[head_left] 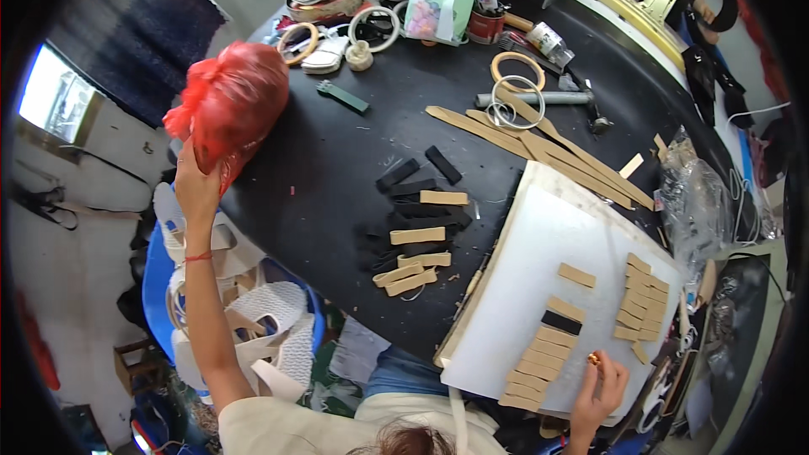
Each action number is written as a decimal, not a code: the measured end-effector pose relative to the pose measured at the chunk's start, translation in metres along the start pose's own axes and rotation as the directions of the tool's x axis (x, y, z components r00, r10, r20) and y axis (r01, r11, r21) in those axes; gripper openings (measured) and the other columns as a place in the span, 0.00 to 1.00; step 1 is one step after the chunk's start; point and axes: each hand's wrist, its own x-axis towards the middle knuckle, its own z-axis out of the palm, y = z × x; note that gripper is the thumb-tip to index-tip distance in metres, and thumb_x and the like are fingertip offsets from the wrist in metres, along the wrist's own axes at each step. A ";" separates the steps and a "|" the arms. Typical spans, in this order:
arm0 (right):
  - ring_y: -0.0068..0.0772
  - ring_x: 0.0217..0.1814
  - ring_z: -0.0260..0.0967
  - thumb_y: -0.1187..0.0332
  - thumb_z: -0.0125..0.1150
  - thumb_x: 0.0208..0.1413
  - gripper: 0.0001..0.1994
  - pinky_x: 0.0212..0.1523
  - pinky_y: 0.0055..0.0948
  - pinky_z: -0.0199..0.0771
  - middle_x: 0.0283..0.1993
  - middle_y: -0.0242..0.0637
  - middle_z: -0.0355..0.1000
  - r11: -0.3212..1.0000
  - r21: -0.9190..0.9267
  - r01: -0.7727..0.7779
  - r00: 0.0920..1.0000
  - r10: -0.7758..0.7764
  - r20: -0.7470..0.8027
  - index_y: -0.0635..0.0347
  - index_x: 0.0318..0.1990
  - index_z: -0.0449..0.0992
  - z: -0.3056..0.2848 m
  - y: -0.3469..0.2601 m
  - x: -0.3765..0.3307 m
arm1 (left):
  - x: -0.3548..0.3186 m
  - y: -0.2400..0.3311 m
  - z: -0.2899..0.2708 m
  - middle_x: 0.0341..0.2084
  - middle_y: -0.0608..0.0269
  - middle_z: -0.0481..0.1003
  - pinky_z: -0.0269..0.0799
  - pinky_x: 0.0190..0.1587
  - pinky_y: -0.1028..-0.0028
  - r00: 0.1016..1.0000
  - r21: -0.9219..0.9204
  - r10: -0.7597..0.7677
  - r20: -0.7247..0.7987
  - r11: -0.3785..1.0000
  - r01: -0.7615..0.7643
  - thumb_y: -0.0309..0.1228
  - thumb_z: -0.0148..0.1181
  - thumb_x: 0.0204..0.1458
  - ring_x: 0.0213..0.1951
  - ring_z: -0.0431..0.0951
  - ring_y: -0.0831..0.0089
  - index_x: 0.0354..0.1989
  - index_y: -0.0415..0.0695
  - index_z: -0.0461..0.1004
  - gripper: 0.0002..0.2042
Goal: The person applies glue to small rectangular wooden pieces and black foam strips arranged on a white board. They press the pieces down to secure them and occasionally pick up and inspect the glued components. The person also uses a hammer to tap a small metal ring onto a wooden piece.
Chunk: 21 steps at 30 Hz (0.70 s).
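Observation:
My left hand (196, 181) is stretched out to the far left, its fingers closed on a red plastic bag (244, 88) that bulges over the table's edge. What the bag contains cannot be seen through it. Over the lower right of a white board (506, 329), my right hand (602, 388) pinches a small shiny amber-coloured piece (594, 359), too small to name. Beside that hand, flat tan strips (539, 355) lie in a column with one black strip (560, 323) among them. A second group of tan strips (642, 299) is farther right on the board.
Black and tan strap loops (417, 236) lie mid-table. Long tan straps (539, 147), rings (518, 101) and a hammer (581, 99) are beyond the board. A blue tub (160, 286) of white woven pieces stands below the left edge. Clear plastic wrap (695, 194) lies at right.

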 end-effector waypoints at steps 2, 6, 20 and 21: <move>0.34 0.40 0.70 0.81 0.57 0.56 0.13 0.40 0.28 0.71 0.40 0.42 0.69 0.999 0.027 -0.032 0.999 0.032 0.002 0.67 0.49 0.75 -0.003 -0.001 0.002 | -0.008 0.010 0.009 0.53 0.43 0.70 0.70 0.50 0.58 0.992 0.044 -0.030 0.121 0.999 0.025 0.36 0.66 0.49 0.51 0.73 0.43 0.63 0.42 0.60 0.33; 0.31 0.40 0.69 0.80 0.56 0.56 0.13 0.40 0.25 0.70 0.40 0.41 0.69 0.996 0.045 -0.071 0.997 0.069 0.036 0.67 0.49 0.76 -0.007 -0.005 0.003 | -0.023 0.017 0.007 0.56 0.44 0.66 0.68 0.52 0.57 0.990 0.091 0.064 0.127 0.993 -0.076 0.33 0.66 0.49 0.52 0.71 0.43 0.65 0.41 0.56 0.35; 0.33 0.36 0.69 0.81 0.64 0.50 0.18 0.37 0.27 0.71 0.38 0.40 0.70 0.996 0.086 -0.016 0.999 0.020 -0.047 0.64 0.51 0.77 -0.002 -0.009 0.004 | -0.170 0.278 -0.028 0.31 0.52 0.77 0.72 0.33 0.65 0.694 -0.722 0.485 0.532 0.688 0.073 0.19 0.56 0.50 0.29 0.79 0.58 0.48 0.38 0.70 0.15; 0.32 0.36 0.69 0.81 0.64 0.49 0.18 0.37 0.27 0.71 0.38 0.40 0.70 0.993 0.117 -0.012 0.998 0.020 -0.059 0.64 0.51 0.77 -0.006 -0.011 0.005 | -0.167 0.282 -0.030 0.31 0.53 0.77 0.72 0.33 0.65 0.682 -0.680 0.473 0.558 0.731 0.050 0.19 0.56 0.49 0.29 0.78 0.59 0.48 0.39 0.70 0.16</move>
